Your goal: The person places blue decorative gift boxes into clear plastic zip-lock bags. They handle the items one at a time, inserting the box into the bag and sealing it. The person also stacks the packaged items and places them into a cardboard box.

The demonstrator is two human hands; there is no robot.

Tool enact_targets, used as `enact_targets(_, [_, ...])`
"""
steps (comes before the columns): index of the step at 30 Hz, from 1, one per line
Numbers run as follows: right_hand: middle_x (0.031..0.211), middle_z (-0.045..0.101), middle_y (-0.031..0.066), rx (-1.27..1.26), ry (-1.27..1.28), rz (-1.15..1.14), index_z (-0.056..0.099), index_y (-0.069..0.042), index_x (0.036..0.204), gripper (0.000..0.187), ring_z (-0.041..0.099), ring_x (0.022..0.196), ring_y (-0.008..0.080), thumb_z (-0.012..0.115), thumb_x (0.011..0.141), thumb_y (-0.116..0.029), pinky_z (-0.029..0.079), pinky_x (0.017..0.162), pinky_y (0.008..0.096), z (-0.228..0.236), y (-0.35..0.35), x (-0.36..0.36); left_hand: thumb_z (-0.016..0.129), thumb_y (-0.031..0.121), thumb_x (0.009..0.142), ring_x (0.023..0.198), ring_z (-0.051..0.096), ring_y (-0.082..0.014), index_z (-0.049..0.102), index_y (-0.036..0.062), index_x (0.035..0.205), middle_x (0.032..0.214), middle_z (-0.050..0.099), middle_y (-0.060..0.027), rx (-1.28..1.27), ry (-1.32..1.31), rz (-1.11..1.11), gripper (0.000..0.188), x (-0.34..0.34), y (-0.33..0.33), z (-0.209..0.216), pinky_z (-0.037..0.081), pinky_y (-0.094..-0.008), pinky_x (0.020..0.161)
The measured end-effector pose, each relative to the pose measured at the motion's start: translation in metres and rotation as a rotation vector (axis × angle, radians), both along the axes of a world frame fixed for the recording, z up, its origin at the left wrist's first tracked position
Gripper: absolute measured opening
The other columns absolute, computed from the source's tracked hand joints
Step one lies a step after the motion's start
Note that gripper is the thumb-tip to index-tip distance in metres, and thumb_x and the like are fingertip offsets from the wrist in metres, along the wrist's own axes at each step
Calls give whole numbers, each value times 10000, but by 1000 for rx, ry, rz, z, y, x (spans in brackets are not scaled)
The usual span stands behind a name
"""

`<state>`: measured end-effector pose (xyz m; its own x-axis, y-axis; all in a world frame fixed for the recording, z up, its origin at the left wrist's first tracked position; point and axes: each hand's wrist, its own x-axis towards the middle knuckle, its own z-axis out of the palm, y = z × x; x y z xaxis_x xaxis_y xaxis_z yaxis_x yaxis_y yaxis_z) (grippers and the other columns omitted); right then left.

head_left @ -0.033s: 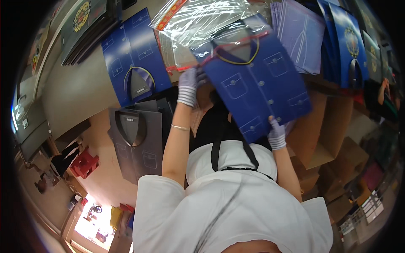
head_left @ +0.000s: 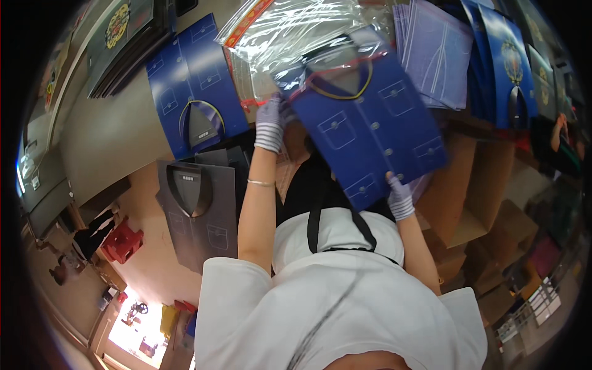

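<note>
The right hand (head_left: pixel 400 196) holds the blue shirt bag (head_left: pixel 379 126) by its near end, with the thumb on top and the other fingers hidden under it. The left hand (head_left: pixel 269 120) is at the far left side of the same bag, close by the red edge of a big clear plastic bag (head_left: pixel 308 31). Its fingers are bent and partly hidden, so I cannot tell if they pinch the plastic, the blue bag or both. Both hands wear pale gloves with stripes at the wrists. The blue shirt bag lies tilted between the hands and past them, and its collar end — the part with the yellow rim — is under the shiny clear plastic. To the left of the left hand is another blue bag (head_left: pixel 192 74), lying flat, and nearer to the person is a grey shirt bag (head_left: pixel 200 216). Past the right hand, far off, is a pile of pale purple packs (head_left: pixel 438 58). Just right of that hand — a brown cardboard box (head_left: pixel 459 191) stands open.
</note>
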<state>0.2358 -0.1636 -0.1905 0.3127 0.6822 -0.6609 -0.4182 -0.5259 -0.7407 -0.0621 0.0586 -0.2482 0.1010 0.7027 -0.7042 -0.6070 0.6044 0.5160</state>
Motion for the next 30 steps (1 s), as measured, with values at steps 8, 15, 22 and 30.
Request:
enact_targets(8, [715,646,93,-46,-563,914,644,4,872,179,608,647,139,568,820,-149,488,610,266,25,99,85,732,252,735,703,580,-164,594,-85,997,843,636,-146,61,897,-360,448,-6,33,-40,460,-253,606])
enact_targets(15, [877,651,148,203,-1195,615,628,-46,1008,289,620,799,266,608,813,-260,463,729,325,-21,315,27,750,208,711,741,585,-158,595,-77,971,872,636,-132,173,1106,-298,415,25,40,26,478,-270,675])
enact_targets(22, [765,624,25,79,-446,486,647,7,957,279,537,684,118,633,832,-242,449,613,275,-21,339,34,651,121,824,605,475,-48,633,-27,900,704,574,12,186,543,158,167,1,17,45,378,-189,541])
enact_targets(30, [925,614,55,223,-504,467,595,43,1052,309,534,847,100,621,842,-182,413,799,226,-57,265,33,646,171,834,593,483,-42,627,-15,958,716,582,7,96,553,182,224,8,-27,-1,373,-164,547])
